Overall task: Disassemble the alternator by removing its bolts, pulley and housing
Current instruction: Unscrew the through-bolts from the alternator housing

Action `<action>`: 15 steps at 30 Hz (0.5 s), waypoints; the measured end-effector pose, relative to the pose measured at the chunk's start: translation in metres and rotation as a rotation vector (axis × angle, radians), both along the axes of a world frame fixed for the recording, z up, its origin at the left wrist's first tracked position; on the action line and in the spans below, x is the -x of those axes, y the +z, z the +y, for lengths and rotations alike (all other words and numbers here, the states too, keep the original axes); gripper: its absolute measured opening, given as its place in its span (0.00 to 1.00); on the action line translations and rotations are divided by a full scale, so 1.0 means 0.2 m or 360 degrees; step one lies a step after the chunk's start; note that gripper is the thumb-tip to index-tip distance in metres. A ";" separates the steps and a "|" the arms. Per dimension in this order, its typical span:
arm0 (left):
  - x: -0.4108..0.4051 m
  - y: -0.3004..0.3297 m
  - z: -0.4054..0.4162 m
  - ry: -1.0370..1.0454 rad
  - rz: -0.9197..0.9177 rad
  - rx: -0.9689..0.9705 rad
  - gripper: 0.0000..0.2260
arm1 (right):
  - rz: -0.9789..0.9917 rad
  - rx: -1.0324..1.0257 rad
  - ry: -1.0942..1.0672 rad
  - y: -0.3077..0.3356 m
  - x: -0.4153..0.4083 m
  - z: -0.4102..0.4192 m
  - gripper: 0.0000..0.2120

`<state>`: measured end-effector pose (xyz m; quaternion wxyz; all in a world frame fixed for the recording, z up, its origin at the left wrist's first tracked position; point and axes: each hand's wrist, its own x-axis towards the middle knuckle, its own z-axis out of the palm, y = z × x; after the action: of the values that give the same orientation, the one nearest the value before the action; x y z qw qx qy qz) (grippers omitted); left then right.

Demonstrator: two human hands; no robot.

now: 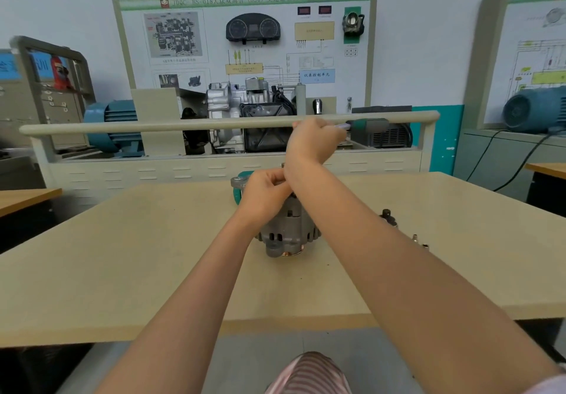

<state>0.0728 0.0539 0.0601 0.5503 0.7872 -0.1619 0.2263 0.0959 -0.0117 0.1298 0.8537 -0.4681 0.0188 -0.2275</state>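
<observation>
The grey alternator [286,228] stands on the beige table [153,255] at mid-depth, copper windings showing at its near end. My left hand [265,193] is curled over its top, fingers pinching something small that I cannot make out. My right hand [312,139] is raised above and behind it, gripping a tool handle [343,126] that sticks out to the right; the tool's working end is hidden behind my wrist. A green-and-grey part [240,183] lies just left of my left hand.
Several small loose bolts and a dark socket piece [387,214] lie on the table to the right of the alternator. A beige rail [214,124] and a training rig with a gearbox stand behind the table. A desk edge shows at left.
</observation>
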 end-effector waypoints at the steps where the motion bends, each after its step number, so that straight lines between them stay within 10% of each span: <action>1: 0.00 0.00 0.00 0.0004 0.0006 0.0007 0.25 | -0.0004 0.0026 -0.0053 0.00 0.00 0.02 0.08; 10: -0.02 0.01 0.01 -0.0187 0.0079 0.0050 0.06 | 0.0299 0.0298 0.1338 0.08 -0.06 -0.14 0.14; 15: -0.02 0.00 0.01 -0.0135 0.0040 0.0070 0.10 | 0.0231 0.0120 0.0653 0.06 -0.02 -0.07 0.10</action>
<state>0.0762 0.0557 0.0610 0.5786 0.7700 -0.1833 0.1965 0.0998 -0.0251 0.1415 0.8603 -0.5090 -0.0241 -0.0154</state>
